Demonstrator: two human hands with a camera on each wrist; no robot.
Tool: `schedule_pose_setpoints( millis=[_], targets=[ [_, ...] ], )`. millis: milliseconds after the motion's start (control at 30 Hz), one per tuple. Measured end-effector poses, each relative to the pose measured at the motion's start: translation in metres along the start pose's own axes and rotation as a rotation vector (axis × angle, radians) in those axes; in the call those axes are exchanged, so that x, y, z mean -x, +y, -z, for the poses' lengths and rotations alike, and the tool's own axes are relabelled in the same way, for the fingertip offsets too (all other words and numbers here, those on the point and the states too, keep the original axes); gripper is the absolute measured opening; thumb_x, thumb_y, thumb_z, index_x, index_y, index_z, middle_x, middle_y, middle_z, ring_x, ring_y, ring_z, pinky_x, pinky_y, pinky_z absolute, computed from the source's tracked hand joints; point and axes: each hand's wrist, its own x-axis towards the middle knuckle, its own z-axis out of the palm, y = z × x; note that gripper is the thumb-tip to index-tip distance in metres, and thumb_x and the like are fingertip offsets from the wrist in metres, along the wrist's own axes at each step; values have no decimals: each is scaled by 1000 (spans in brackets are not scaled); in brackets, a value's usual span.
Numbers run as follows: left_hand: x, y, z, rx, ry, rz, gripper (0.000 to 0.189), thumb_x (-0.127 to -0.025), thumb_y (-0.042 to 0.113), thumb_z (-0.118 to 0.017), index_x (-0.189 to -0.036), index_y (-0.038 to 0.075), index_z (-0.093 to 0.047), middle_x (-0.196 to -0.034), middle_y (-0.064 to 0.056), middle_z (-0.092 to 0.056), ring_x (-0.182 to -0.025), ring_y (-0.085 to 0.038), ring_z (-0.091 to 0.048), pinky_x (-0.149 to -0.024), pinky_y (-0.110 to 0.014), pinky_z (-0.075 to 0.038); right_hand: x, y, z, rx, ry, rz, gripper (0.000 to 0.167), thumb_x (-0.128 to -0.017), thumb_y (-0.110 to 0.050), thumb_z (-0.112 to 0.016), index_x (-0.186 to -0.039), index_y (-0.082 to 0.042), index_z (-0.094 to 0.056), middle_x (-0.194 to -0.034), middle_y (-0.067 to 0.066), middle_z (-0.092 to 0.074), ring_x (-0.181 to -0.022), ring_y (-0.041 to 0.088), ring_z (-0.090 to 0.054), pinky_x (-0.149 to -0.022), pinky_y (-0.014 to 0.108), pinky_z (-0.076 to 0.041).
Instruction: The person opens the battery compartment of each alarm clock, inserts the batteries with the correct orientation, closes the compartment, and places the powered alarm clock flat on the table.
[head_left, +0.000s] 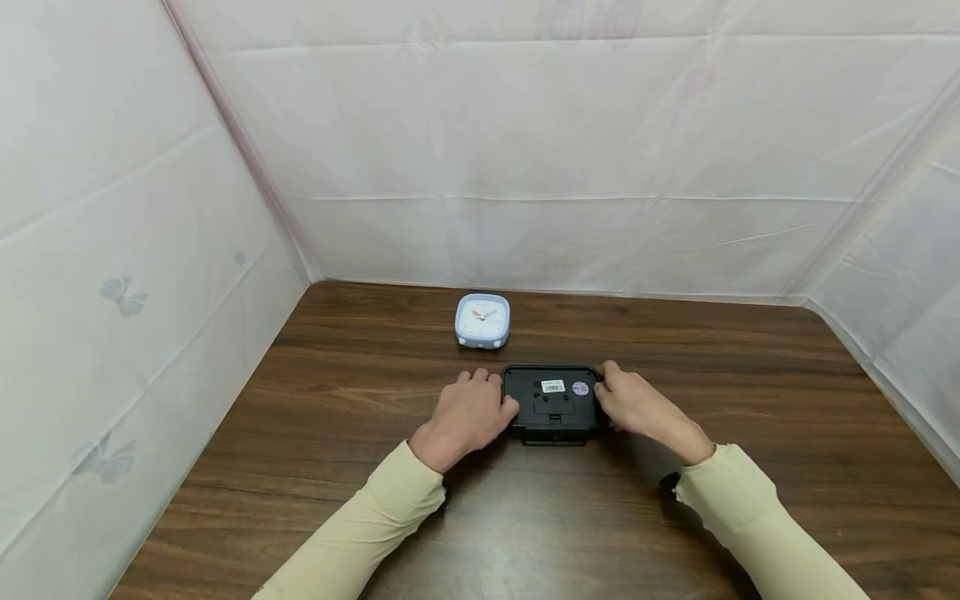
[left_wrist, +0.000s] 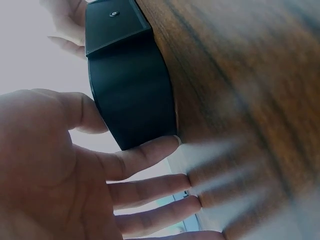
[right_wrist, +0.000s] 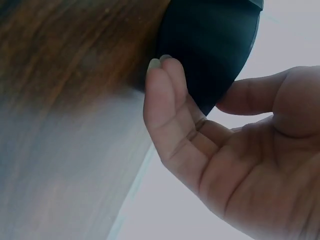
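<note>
A black rectangular device [head_left: 543, 410] lies on the wooden table with its back panel up. On that back are a white barcode label [head_left: 552, 386], a round purple-and-white sticker [head_left: 580, 388] and a small cover. My left hand [head_left: 471, 413] holds its left end between thumb and index finger; in the left wrist view the other fingers [left_wrist: 150, 190] reach down to the tabletop. At the opposite end, my right hand [head_left: 633, 403] grips with the thumb on one side and curled fingers [right_wrist: 162, 100] on the other. The device's front is hidden underneath.
Behind the device, slightly left, is a light blue alarm clock [head_left: 482, 322] with a white dial facing up. White sheeting [head_left: 562, 167] walls in the back and both sides of the brown table [head_left: 360, 333]. A small dark object [head_left: 670, 481] shows beside the right cuff.
</note>
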Motion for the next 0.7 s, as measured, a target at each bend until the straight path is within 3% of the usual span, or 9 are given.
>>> schedule_pose_setpoints(
  millis=[200, 333, 433, 500, 700],
  targets=[
    [-1, -3, 5, 63, -42, 2, 37, -110, 25, -40, -111, 5, -71, -105, -10, -61, -91, -25, -46, -88, -41, -47, -2, 2, 2, -29, -14, 0, 25, -111, -4, -42, -127, 13, -51, -84, 16, -65, -60, 22, -68, -58, 37, -58],
    [-2, -5, 8, 124, -47, 18, 43, -112, 28, -33, -104, 11, -71, -107, -9, -65, -100, -26, -55, -93, -44, -48, -3, 4, 4, -61, -16, 2, 31, -110, -2, -42, -133, 17, -49, -92, 22, -66, -59, 24, -69, -59, 37, -60],
    [-2, -5, 10, 182, -29, 47, 49, -112, 32, -30, -95, 12, -71, -99, -9, -63, -97, -30, -60, -86, -49, -51, -3, 6, 6, -96, -24, 5, 32, -110, -1, -41, -135, 18, -47, -100, 28, -67, -59, 25, -70, -59, 37, -61],
    [-2, -4, 10, 218, -16, 64, 51, -111, 35, -29, -84, 13, -67, -90, -8, -59, -86, -28, -59, -77, -48, -50, -3, 7, 7, -118, -27, 3, 31, -110, -1, -42, -134, 18, -48, -102, 28, -67, -59, 27, -71, -60, 37, -61],
    [-3, -2, 7, 381, 13, 90, 42, -106, 32, -34, -76, 11, -54, -82, -9, -52, -69, -23, -47, -65, -38, -39, -5, 8, 4, -152, -22, -10, 28, -110, 0, -41, -130, 17, -49, -91, 24, -65, -59, 28, -72, -59, 37, -61]
  ],
)
